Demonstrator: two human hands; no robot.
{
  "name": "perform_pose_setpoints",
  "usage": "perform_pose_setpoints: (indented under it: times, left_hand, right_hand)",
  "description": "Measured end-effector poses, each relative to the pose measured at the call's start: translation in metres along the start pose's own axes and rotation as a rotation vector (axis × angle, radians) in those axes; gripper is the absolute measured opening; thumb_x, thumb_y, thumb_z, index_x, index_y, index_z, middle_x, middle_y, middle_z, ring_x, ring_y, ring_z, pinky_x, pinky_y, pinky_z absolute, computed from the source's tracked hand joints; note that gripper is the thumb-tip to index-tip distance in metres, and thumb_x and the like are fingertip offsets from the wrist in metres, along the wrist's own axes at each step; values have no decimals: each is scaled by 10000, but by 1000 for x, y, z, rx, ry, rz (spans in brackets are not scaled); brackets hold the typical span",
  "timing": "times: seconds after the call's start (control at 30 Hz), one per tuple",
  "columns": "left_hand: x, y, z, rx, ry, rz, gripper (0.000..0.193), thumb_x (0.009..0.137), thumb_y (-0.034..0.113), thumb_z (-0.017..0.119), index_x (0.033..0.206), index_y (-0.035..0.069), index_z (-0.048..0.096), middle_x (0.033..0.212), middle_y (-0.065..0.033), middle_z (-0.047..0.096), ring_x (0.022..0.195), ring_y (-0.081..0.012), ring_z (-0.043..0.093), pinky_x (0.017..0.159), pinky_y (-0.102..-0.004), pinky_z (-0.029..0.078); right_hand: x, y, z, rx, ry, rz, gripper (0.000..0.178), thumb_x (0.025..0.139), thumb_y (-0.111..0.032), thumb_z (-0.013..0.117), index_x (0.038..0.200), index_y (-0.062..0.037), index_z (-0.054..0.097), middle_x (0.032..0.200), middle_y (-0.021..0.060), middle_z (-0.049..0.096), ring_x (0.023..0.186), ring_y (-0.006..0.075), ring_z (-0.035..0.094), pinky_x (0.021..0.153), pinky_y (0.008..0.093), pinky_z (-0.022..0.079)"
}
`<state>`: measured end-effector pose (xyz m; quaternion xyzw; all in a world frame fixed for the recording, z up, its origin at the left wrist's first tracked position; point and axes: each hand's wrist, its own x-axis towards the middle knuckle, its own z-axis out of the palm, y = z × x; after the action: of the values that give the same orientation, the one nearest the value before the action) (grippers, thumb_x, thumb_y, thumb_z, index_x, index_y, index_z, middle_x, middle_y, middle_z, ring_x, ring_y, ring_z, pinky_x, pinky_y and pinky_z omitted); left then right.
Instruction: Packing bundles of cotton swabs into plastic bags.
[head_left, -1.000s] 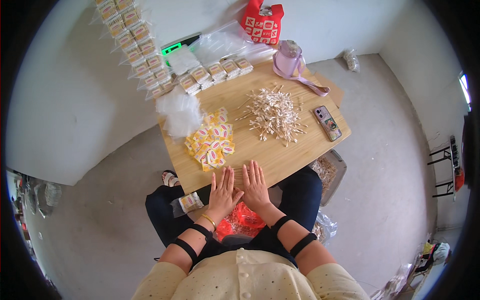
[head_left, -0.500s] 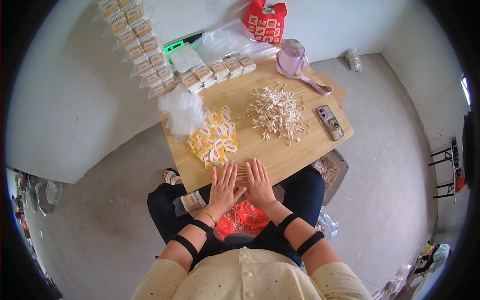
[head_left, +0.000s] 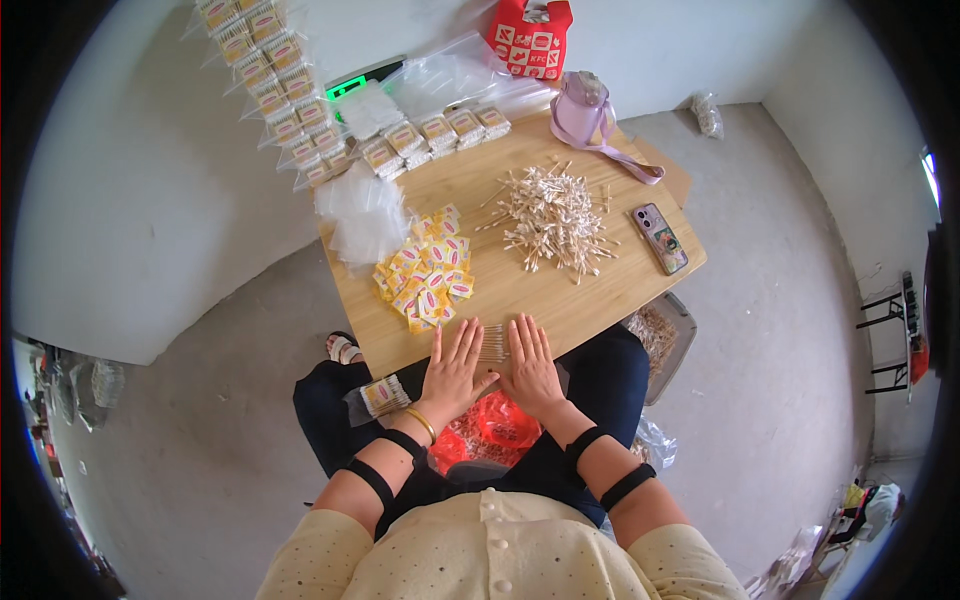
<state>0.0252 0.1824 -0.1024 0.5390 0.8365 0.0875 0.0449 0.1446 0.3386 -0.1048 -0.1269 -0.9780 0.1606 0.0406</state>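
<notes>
At the table's near edge my left hand (head_left: 456,368) and my right hand (head_left: 531,368) lie with fingers stretched out, one on each side of a small row of cotton swabs (head_left: 493,343). The swabs lie side by side, their tips near the palms and fingers. Beyond my left hand is a heap of yellow-and-white printed cards (head_left: 428,283). Farther off to the right spreads a loose pile of cotton swabs (head_left: 560,218). A packet of swabs (head_left: 384,397) in a clear bag rests by my left thigh, below the table edge.
Clear plastic bags (head_left: 362,218) lie at the table's left. Packed swab bundles (head_left: 438,134) line the back, and a tall column of them (head_left: 270,85) stands left. A lilac bottle (head_left: 580,108) and a phone (head_left: 660,239) sit right. A red bag of swabs (head_left: 490,432) is between my knees.
My right hand has moved slightly right, away from the left, widening the gap so the swabs between them show more. The fingers of both hands remain outstretched.
</notes>
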Motion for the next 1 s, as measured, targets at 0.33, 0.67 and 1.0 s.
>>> perform_pose_setpoints:
  times: [0.33,0.67,1.0]
  left_hand:
    - [-2,0,2,17,19,0,848,1009,595,370,1589,1,198,1670,-133,195,1559,-254,133,1249,-568,28]
    - [-2,-4,11,-10,33,15,814,1020,573,347,1600,26,182,1671,-134,192,1559,-275,136,1248,-561,37]
    - [-11,-14,1,-136,120,-114,832,1019,585,344,1591,0,191,1672,-159,181,1563,-281,118,1243,-564,28]
  right_hand:
    - [-11,-1,3,-94,-21,77,974,897,-523,614,1558,67,209,1646,240,178,1553,351,126,1258,495,107]
    - [4,-25,16,-214,-51,146,1008,859,-492,647,1549,95,205,1648,258,147,1547,408,92,1262,496,83]
    - [3,-16,6,-7,-7,28,959,903,-496,617,1550,84,209,1644,261,154,1550,372,121,1260,486,105]
